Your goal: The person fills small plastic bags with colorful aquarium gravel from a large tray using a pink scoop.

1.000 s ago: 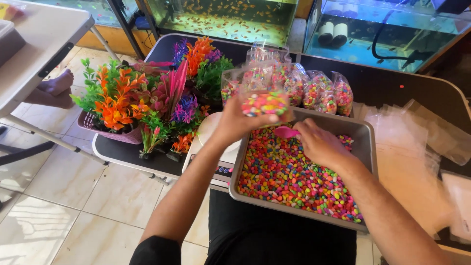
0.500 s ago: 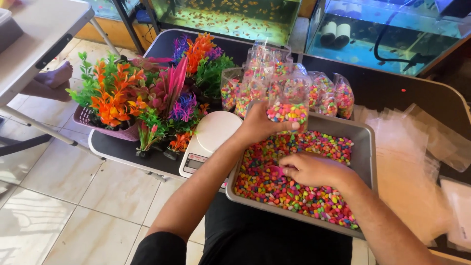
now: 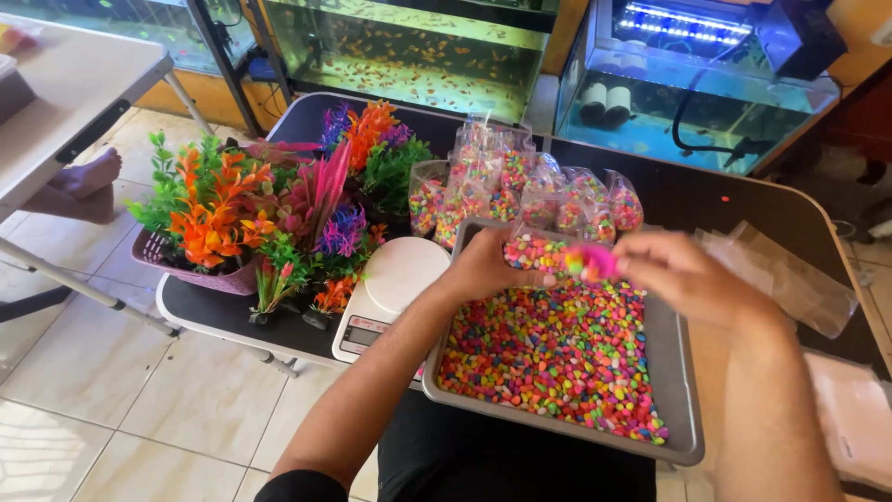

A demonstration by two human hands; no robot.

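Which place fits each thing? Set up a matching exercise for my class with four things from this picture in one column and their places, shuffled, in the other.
Things:
1. scale
2. pink scoop
3. filled bags
4. plastic plants

Places:
A. in the right hand, above the tray
B. in a row behind the tray
C. left of the scale, some in a pink basket
D. between the plants and the tray

Pairs: 1-D, 2-A, 3-B, 4-C
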